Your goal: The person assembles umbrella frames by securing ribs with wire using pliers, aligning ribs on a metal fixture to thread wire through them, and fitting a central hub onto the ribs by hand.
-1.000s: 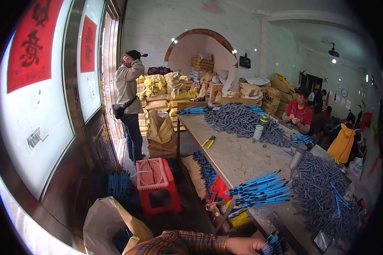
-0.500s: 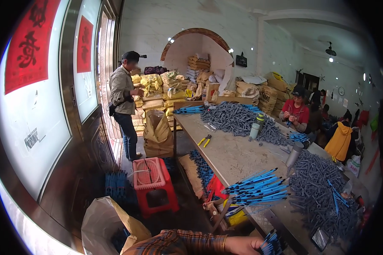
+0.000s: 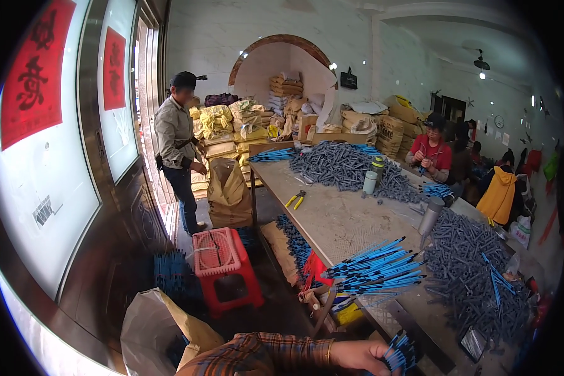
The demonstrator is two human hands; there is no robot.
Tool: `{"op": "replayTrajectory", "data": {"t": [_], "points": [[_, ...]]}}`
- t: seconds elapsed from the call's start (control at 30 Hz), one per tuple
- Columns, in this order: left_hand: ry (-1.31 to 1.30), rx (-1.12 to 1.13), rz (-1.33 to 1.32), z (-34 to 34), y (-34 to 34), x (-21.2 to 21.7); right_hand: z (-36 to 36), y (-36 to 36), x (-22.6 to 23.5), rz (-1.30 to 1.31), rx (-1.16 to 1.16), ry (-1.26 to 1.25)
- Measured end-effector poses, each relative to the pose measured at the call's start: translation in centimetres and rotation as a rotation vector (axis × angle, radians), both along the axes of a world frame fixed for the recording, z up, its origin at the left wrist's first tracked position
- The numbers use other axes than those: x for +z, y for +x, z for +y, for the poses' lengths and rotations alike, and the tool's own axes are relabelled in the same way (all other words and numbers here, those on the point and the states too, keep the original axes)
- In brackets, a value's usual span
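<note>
My left hand (image 3: 360, 355), in a plaid sleeve, reaches in from the lower edge. Its fingers are closed round a bundle of blue-and-black rods (image 3: 401, 352) at the table's near edge. A larger fanned pile of blue rods with dark tips (image 3: 379, 269) lies on the table (image 3: 338, 225) just beyond that hand. To the right spreads a big heap of grey plastic plugs (image 3: 476, 276), with a few blue rods on top. A phone-like dark slab (image 3: 473, 343) rests at the heap's near edge. My right hand is out of view.
Pliers with yellow handles (image 3: 296, 199), a green bottle (image 3: 370, 182) and a grey cylinder (image 3: 430, 216) are on the table. Left of it stand a red stool (image 3: 232, 282) and an open sack (image 3: 147, 326). One person (image 3: 177, 131) stands by stacked sacks; another (image 3: 433, 153) works across the table.
My view has shifted slightly. My left hand still grips the bundle, which now shows more fully. The standing person's hands have dropped lower, over the brown sack.
</note>
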State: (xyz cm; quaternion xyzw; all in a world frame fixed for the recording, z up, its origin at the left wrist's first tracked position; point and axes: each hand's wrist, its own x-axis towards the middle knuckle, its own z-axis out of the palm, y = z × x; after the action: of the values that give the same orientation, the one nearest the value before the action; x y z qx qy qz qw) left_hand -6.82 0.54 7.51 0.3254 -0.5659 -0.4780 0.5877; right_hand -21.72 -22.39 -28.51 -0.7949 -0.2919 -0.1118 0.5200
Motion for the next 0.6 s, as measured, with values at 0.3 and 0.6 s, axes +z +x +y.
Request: {"op": "replayTrajectory", "data": {"t": [0.3, 0.6], "points": [[0.096, -0.099, -0.024, -0.1, -0.2, -0.3, 7.5, 6.9, 18.0, 0.131, 0.023, 0.353], [0.236, -0.087, -0.188, 1.8, 2.2, -0.3, 9.4, 5.9, 28.6, 0.498, 0.116, 1.137]]}}
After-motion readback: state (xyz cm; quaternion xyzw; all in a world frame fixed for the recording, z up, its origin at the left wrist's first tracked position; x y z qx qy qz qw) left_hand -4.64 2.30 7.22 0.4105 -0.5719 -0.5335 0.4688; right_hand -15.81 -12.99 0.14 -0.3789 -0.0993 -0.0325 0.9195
